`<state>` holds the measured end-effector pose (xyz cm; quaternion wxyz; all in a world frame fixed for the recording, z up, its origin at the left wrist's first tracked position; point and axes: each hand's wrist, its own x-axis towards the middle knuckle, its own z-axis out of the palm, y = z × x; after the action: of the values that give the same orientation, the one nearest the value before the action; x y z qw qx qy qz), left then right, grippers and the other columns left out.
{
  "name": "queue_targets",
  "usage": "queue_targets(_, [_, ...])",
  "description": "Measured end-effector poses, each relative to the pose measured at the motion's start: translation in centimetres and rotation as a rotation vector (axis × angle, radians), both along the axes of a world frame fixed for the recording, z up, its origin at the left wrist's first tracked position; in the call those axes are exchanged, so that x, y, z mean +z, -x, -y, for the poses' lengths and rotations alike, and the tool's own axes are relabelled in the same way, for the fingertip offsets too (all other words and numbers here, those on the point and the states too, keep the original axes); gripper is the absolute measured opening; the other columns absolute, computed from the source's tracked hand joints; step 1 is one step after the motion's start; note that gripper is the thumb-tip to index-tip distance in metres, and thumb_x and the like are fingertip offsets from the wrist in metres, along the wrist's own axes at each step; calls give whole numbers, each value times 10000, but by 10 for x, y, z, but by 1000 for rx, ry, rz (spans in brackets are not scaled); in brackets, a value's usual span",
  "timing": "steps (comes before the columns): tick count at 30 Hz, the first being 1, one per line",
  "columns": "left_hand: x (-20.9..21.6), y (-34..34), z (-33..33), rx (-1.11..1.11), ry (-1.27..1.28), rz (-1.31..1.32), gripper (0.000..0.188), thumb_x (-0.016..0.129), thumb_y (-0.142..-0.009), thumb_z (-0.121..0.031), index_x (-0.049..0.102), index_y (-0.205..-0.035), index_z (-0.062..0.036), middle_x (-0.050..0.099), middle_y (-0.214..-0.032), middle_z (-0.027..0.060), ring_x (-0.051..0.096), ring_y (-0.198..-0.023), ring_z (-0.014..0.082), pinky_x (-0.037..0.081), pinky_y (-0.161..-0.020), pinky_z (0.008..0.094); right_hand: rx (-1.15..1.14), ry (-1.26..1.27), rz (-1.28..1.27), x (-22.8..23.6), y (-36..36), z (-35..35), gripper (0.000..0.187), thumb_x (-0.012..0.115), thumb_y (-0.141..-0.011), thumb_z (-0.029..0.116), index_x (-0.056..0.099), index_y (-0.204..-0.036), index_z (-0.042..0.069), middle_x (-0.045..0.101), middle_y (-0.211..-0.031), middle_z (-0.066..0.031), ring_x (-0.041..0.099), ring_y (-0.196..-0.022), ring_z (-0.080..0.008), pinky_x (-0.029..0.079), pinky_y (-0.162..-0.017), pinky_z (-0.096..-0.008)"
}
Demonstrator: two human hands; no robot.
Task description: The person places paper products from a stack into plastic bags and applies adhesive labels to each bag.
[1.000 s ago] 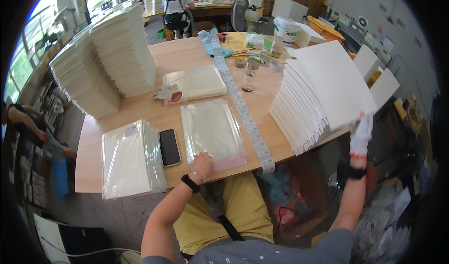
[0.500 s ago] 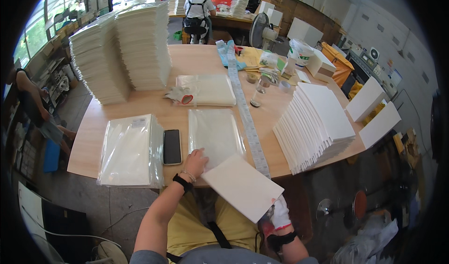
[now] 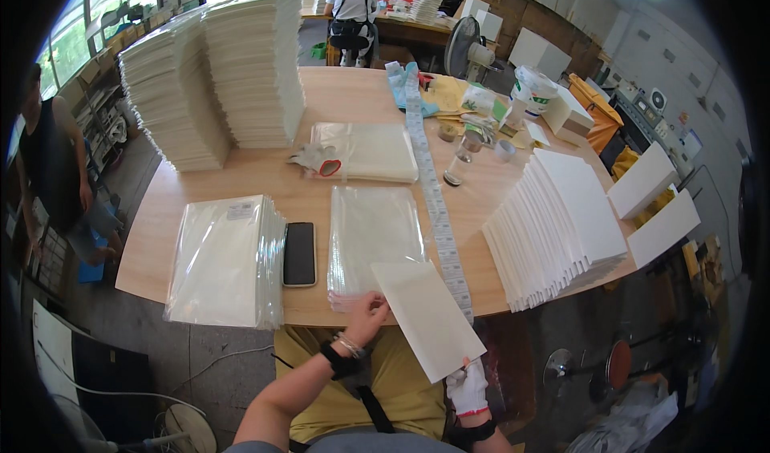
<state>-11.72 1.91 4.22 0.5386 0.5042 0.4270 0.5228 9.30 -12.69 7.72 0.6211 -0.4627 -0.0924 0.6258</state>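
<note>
A white rectangular board [image 3: 429, 321] is tilted over the table's front edge, its far end overlapping a stack of clear plastic sleeves [image 3: 375, 232]. My right hand [image 3: 468, 387], in a white glove with bare fingertips, grips the board's near right corner. Beside the board's left edge, at the near end of the sleeves, my left hand [image 3: 367, 317] has its fingers curled together. What those fingers pinch, if anything, is hidden. A black phone [image 3: 300, 254] lies left of the sleeves, against a pile of plastic-wrapped boards [image 3: 216, 256].
Tall board stacks [image 3: 253, 76] stand at the back left. A strip of labels [image 3: 437, 204] runs down the table, left of a fanned stack of white boards [image 3: 553, 228]. More sleeves [image 3: 377, 152], a glass jar [image 3: 459, 167] and a fan [image 3: 463, 48] are farther off. A person [image 3: 60, 164] stands at left.
My left hand has shifted right and nearer, off the sleeves to the board's edge. The board has turned steeper, its far end reaching farther over the table. The person at left is more upright.
</note>
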Motion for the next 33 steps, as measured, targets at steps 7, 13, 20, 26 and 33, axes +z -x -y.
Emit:
queue_targets(7, [-97, -33, 21, -204, 233, 315, 170, 488, -885, -74, 565, -1011, 10, 616, -935, 106, 584, -833, 158, 499, -719, 284, 63, 85, 160, 9, 17, 16, 242, 404, -919, 132, 420, -1158, 159, 478, -814, 29, 450, -601, -59, 398, -495, -218])
queue_targets(13, [-149, -24, 101, -210, 351, 295, 206, 505, -891, -99, 559, -1060, 5, 624, -921, 101, 595, -839, 167, 498, -715, 281, 21, 98, 6, -46, 47, 12, 244, 401, -917, 99, 415, -1147, 179, 475, -852, 14, 446, -636, -103, 395, -528, -256])
queue_targets(20, [-112, -21, 91, -157, 635, 316, 261, 540, -901, -199, 516, -1099, -30, 614, -1011, 69, 610, -861, 156, 499, -732, 286, -29, -79, -217, -82, 57, -69, 149, 453, -902, 93, 441, -1042, 45, 536, -884, -61, 599, -871, -255, 527, -707, -406])
queue_targets(26, [-86, 8, 87, -86, 578, 216, 379, 583, -863, -241, 489, -1177, -50, 557, -1132, 52, 558, -1011, 161, 475, -730, 287, 202, -93, -143, -60, 40, -55, 290, 437, -900, 130, 418, -1152, -13, 569, -990, -145, 616, -849, -275, 524, -723, -384])
queue_targets(33, [-89, 49, 93, -174, 620, 114, 389, 436, -931, -313, 571, -1126, -5, 608, -1079, 70, 579, -974, 163, 469, -781, 294, 535, -737, 1419, -43, 72, -64, 127, 543, -806, 149, 588, -830, 33, 560, -818, -131, 565, -733, -286, 444, -621, -373])
